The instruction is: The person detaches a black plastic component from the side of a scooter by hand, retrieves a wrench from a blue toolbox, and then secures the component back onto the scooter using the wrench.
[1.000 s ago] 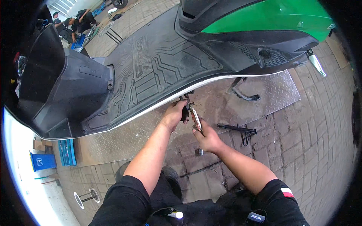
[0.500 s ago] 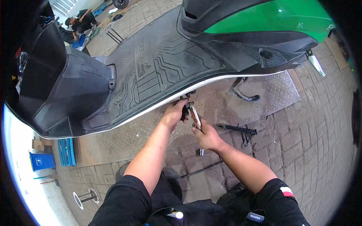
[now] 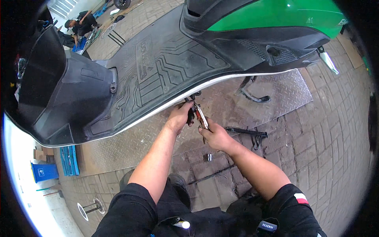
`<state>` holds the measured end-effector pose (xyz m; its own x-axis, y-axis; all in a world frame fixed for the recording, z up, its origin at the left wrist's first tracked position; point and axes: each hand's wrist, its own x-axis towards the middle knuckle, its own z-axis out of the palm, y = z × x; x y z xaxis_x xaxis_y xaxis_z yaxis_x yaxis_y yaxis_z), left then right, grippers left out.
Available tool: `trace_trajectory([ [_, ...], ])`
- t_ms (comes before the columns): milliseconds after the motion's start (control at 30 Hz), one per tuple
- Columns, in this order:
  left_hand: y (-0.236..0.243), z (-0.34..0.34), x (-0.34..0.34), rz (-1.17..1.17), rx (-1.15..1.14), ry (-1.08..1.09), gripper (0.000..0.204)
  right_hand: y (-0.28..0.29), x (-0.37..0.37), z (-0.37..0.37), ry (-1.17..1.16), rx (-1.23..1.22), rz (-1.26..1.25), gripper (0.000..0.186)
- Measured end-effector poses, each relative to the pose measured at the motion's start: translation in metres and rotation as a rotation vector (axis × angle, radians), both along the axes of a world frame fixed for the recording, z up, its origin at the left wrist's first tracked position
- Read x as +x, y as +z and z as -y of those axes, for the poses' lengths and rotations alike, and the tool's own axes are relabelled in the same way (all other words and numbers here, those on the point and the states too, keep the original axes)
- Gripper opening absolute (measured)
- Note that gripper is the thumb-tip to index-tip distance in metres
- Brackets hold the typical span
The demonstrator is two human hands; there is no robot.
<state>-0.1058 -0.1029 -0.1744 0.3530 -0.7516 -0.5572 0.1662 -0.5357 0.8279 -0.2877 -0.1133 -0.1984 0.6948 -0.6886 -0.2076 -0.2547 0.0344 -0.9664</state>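
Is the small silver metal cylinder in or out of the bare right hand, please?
Out: the cylinder sits on the grey brick paving, apart from the right hand.

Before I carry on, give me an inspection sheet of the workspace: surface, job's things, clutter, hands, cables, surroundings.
Surface: patterned metal plate beneath the scooter, stone paving around it.
Job's things: green-and-black scooter; silver tool angled toward the scooter's lower edge; dark part there, largely hidden.
Clutter: black metal piece by the plate's edge; small silver cylinder on the paving.
Hands: right hand grips the silver tool; left hand is at the dark part, grip unclear.
Cables: nothing seen that is clearly a cable.
Surroundings: blue bin at left; crouching person in the background, upper left.
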Motion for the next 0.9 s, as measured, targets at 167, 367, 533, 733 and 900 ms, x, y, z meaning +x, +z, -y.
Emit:
trace_trajectory([
  [167,0.005,0.000,-0.003,0.015,-0.033,0.021,0.027,-0.003,0.000,-0.002,-0.026,0.032,-0.008,0.033],
  [367,-0.006,0.000,0.001,0.026,-0.032,-0.048,0.030,-0.004,-0.004,-0.001,-0.014,-0.047,-0.001,0.036],
  [533,-0.020,-0.002,0.006,0.273,0.023,-0.172,0.036,-0.003,-0.009,0.008,0.072,0.128,-0.075,0.054],
  [733,-0.039,-0.040,-0.045,0.108,-0.068,-0.184,0.069,-0.023,-0.005,0.009,0.074,0.062,0.142,0.064],
  [900,-0.021,-0.043,-0.067,0.076,0.143,-0.237,0.066,-0.024,-0.004,0.003,0.061,-0.272,0.111,0.076],
])
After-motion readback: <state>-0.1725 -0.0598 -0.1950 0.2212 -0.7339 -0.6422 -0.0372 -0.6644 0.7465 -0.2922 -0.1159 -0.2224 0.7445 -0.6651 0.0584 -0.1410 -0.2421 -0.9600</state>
